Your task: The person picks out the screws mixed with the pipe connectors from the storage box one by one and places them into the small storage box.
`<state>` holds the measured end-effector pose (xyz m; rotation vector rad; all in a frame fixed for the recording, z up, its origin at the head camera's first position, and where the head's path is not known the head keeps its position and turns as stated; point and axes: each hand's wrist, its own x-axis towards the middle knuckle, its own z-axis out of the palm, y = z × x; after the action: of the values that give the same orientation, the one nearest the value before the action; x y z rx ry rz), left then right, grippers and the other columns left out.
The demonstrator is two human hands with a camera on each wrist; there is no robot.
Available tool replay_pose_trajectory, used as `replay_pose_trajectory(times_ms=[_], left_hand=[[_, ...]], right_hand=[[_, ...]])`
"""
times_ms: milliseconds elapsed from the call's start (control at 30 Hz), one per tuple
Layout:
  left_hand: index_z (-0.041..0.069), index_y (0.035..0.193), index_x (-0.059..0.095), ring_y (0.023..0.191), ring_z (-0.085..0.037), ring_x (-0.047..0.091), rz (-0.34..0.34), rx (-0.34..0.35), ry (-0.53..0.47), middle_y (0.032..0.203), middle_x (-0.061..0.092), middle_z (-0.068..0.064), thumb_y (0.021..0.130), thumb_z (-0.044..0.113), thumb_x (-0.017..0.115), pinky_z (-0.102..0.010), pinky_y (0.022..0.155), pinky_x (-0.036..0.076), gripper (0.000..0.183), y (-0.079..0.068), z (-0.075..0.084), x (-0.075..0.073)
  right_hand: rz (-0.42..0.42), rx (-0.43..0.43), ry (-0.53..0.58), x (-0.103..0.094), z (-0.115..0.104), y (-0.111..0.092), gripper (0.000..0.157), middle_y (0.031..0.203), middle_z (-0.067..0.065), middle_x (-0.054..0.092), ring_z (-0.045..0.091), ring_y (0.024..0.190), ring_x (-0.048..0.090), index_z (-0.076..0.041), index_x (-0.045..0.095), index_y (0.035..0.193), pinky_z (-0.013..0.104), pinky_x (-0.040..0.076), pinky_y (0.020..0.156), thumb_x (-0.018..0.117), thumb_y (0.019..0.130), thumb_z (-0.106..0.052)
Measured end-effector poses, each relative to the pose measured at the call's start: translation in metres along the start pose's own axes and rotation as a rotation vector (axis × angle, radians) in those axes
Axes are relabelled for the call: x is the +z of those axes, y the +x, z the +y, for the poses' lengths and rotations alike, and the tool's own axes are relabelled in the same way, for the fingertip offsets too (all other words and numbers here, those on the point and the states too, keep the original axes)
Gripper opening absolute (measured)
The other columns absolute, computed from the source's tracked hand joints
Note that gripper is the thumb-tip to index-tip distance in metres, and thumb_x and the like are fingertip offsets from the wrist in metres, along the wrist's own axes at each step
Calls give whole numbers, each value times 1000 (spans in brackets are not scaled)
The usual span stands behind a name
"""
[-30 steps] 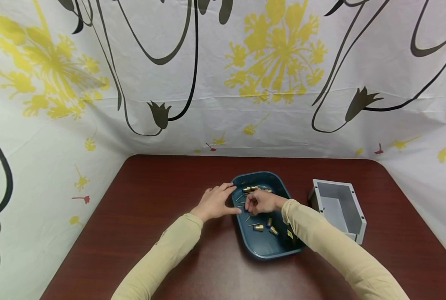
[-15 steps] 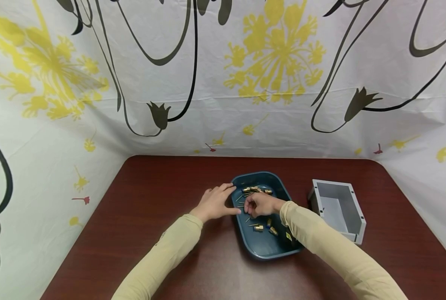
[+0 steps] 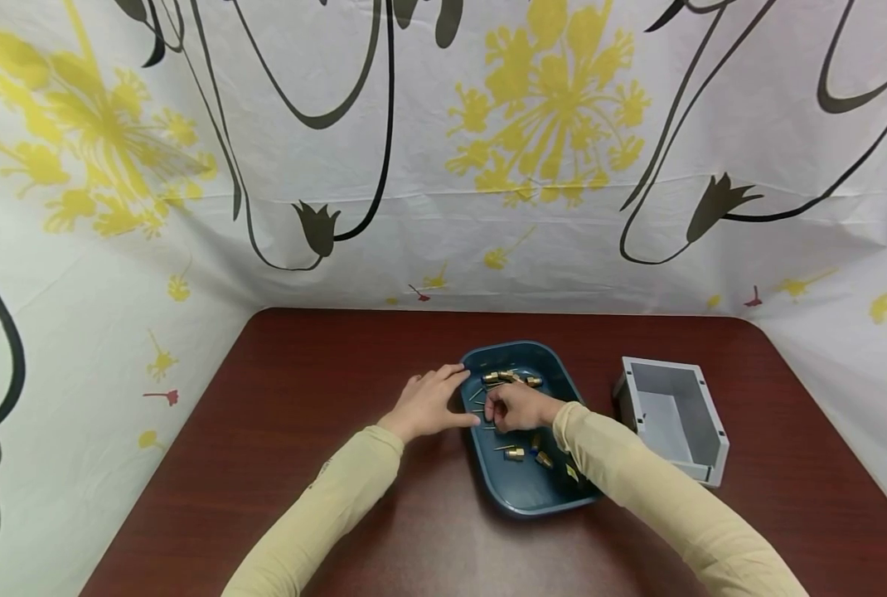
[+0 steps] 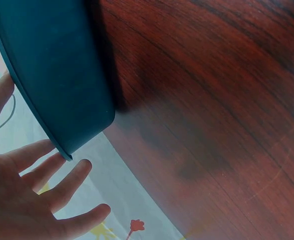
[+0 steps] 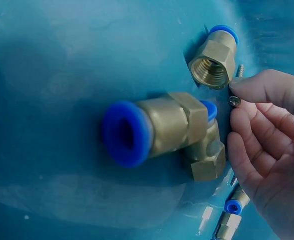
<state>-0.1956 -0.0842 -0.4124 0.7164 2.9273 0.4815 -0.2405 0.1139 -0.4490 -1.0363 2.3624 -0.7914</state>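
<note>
A blue-green tray point(image 3: 533, 496) stands on the table, with brass fittings and thin screws lying in it. Against its left rim rests my left hand point(image 3: 428, 402), fingers spread; in the left wrist view the thumb point(image 4: 1, 92) and a fingertip meet the rim. My right hand point(image 3: 520, 406) reaches down into the tray with its fingers bent together. The right wrist view has a cross-head screw point(image 5: 234, 101) pinched between thumb and forefinger, its head showing. Beside these fingertips lies a threaded brass fitting point(image 5: 214, 57) with a blue collar; a larger fitting point(image 5: 169, 120) sits closer to the camera.
To the right of the tray stands a grey open box point(image 3: 716, 439) on the dark red-brown table point(image 3: 339, 356). Several fittings point(image 3: 509, 376) gather at the tray's far end. A patterned white cloth point(image 3: 384, 166) hangs behind and along the sides.
The right hand and sleeve have shifted slightly left inside the tray. A small screw below the right fingers has turned from slanted to nearly level. The left hand stays on the rim.
</note>
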Motion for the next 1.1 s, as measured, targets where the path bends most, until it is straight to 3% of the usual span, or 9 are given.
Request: replay_pose_trajectory(times_ms=[400,700,900,1100], left_hand=[[12,134,40,113,-24,41,-5,-8,-5,135,36,-3,74,52,62,-49,91,28,75,-1,2,-2],[13,133,42,112,-23,42,-3,-15,-13,135,36,-3,73,52,63,-48,91,29,74,-1,1,-1],[13,133,41,113,-23,41,-7,-21,-22,135,36,-3,74,52,62,-48,92,28,74,-1,2,0],[13,133,42,113,-23,41,-8,-16,-21,135,36,-3,74,53,62,-48,92,28,74,-1,2,-2]], right_hand=[[52,8,-5,0,1,-1,18,69,1,54,9,59,48,-5,57,84,25,41,57,58,69,6],[140,5,35,-15,-1,-4,17,67,-3,55,10,58,50,-4,58,86,26,42,56,59,71,3],[148,25,65,-23,-2,-7,15,69,-2,55,11,59,51,-4,58,89,27,43,58,57,74,2],[173,-9,48,-32,-6,-13,15,70,-2,55,12,60,50,-2,58,89,28,43,59,57,74,2]])
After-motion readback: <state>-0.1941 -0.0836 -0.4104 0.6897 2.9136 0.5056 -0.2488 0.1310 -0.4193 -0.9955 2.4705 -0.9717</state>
